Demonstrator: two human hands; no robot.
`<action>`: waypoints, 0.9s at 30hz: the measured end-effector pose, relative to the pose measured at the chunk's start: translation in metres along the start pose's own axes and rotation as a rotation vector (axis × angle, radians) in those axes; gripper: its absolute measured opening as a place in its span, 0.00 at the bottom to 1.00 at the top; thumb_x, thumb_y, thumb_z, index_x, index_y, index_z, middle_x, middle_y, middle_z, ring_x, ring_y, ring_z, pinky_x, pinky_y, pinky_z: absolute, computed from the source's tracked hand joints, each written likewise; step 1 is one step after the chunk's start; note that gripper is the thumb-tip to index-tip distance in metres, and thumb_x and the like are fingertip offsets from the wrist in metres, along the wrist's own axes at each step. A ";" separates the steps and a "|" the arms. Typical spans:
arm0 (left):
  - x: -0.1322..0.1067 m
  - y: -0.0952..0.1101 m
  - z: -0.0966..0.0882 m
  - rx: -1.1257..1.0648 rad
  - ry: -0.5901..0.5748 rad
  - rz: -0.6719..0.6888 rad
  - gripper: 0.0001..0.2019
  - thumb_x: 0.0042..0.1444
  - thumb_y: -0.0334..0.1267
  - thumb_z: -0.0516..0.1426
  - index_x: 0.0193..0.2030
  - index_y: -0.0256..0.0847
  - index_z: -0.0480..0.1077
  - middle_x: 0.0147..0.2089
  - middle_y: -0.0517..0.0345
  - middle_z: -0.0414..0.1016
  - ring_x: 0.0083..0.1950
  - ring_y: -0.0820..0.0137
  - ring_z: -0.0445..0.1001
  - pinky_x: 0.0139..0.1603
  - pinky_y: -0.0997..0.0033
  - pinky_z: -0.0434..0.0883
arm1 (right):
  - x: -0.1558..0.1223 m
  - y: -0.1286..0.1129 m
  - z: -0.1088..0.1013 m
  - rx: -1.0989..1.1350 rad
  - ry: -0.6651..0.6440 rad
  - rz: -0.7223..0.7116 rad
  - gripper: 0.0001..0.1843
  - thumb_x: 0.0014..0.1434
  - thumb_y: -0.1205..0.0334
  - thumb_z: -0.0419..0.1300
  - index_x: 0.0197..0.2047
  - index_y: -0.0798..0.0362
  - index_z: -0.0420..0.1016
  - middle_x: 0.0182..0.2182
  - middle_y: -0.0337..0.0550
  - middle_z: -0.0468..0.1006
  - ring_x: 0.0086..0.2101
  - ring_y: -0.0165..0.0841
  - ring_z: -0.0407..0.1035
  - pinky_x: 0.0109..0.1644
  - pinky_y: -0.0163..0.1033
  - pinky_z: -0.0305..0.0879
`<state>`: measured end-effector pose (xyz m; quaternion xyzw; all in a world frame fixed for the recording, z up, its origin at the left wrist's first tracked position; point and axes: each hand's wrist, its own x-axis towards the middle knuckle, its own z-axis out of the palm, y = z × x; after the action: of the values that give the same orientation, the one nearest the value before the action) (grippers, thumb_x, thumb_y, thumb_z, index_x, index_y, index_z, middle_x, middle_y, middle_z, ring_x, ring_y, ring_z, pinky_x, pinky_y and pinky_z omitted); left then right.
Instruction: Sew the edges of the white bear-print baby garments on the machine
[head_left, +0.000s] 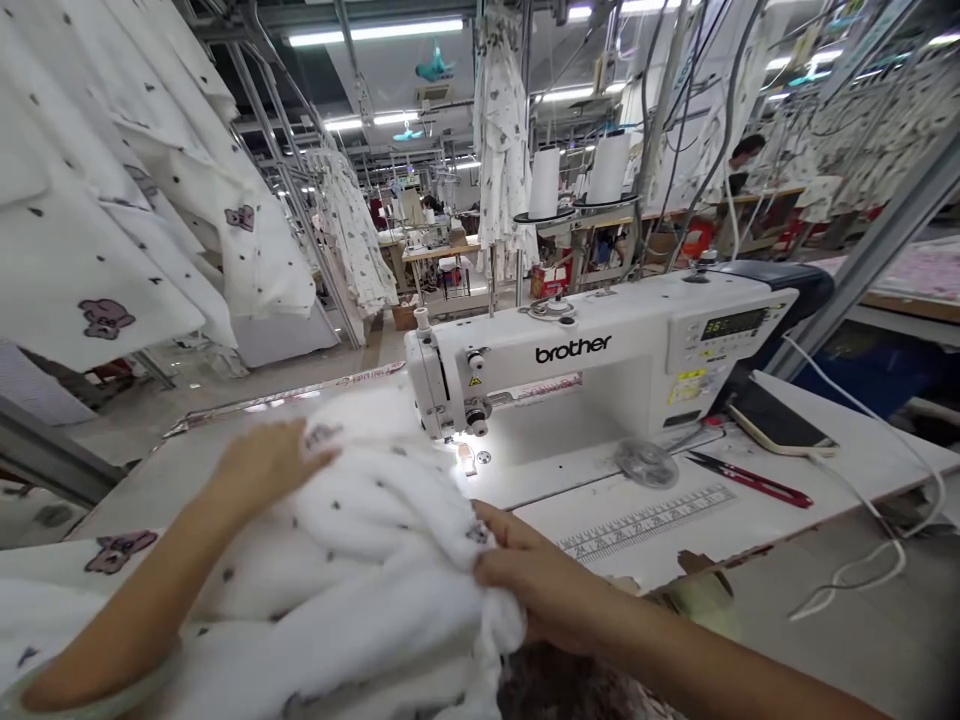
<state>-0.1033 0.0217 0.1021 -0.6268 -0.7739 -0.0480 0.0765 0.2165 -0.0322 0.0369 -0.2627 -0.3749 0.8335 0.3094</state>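
Note:
A white fabric piece (352,570) with small dark dots and printed animal figures lies bunched across the near left of the sewing table, its far edge close to the needle area. My left hand (262,465) is on its upper left part, somewhat blurred, with cloth between thumb and fingers. At the fabric's right side my right hand (525,570) pinches a fold between thumb and forefinger. Just beyond both hands stands a white Brother sewing machine (570,350), its lamp lighting the presser foot (466,458). No cloth is seen under the foot.
Red-handled thread snips (750,478), a phone (780,415), a clear round bobbin case (645,463) and a ruler strip (652,520) lie on the table's right. Printed garments (150,200) hang at left. Thread cones (606,170) stand behind. A person (742,160) sits far right.

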 end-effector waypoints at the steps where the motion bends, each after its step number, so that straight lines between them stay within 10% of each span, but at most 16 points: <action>1: -0.003 0.003 0.012 0.000 -0.100 0.050 0.18 0.43 0.50 0.63 0.35 0.38 0.76 0.34 0.45 0.79 0.41 0.49 0.76 0.42 0.55 0.71 | -0.001 0.004 -0.011 -0.082 -0.015 0.004 0.39 0.39 0.71 0.57 0.59 0.51 0.67 0.41 0.39 0.78 0.31 0.31 0.69 0.35 0.32 0.64; 9: -0.001 0.075 0.037 -0.163 -0.146 0.409 0.18 0.63 0.36 0.46 0.55 0.39 0.71 0.55 0.46 0.74 0.59 0.54 0.68 0.59 0.53 0.63 | 0.018 -0.012 -0.056 -0.496 -0.121 -0.063 0.45 0.54 0.66 0.58 0.71 0.52 0.42 0.47 0.46 0.71 0.41 0.32 0.70 0.46 0.39 0.64; 14: 0.016 0.118 0.078 -0.351 -0.146 0.544 0.13 0.61 0.33 0.50 0.48 0.41 0.72 0.51 0.48 0.75 0.55 0.59 0.71 0.56 0.60 0.66 | 0.065 -0.050 -0.072 -1.481 -0.413 -0.467 0.27 0.57 0.78 0.53 0.59 0.54 0.66 0.44 0.47 0.76 0.41 0.34 0.69 0.45 0.40 0.63; 18: 0.022 0.113 0.096 -0.458 -0.140 0.535 0.11 0.61 0.37 0.50 0.43 0.39 0.73 0.50 0.45 0.74 0.54 0.57 0.70 0.55 0.59 0.68 | 0.090 -0.048 -0.081 -2.069 -0.596 -0.906 0.06 0.64 0.73 0.56 0.43 0.57 0.73 0.32 0.43 0.76 0.34 0.35 0.67 0.38 0.39 0.60; 23: 0.017 0.086 0.076 -0.639 -0.318 0.530 0.17 0.60 0.51 0.52 0.38 0.40 0.73 0.40 0.53 0.76 0.42 0.62 0.74 0.43 0.66 0.71 | 0.088 -0.031 -0.088 -1.999 -0.605 -1.354 0.08 0.67 0.68 0.54 0.38 0.56 0.74 0.28 0.39 0.72 0.30 0.32 0.64 0.34 0.39 0.58; 27: 0.017 0.092 0.064 -0.790 -0.492 0.360 0.21 0.55 0.57 0.54 0.38 0.40 0.73 0.31 0.57 0.75 0.33 0.64 0.72 0.32 0.70 0.68 | 0.086 -0.029 -0.092 -1.866 -0.492 -1.370 0.08 0.67 0.66 0.55 0.38 0.53 0.74 0.30 0.37 0.73 0.30 0.30 0.63 0.32 0.37 0.57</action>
<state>-0.0210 0.0682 0.0407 -0.7244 -0.5712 -0.1741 -0.3445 0.2301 0.0872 -0.0113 0.0363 -0.9505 -0.0739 0.2997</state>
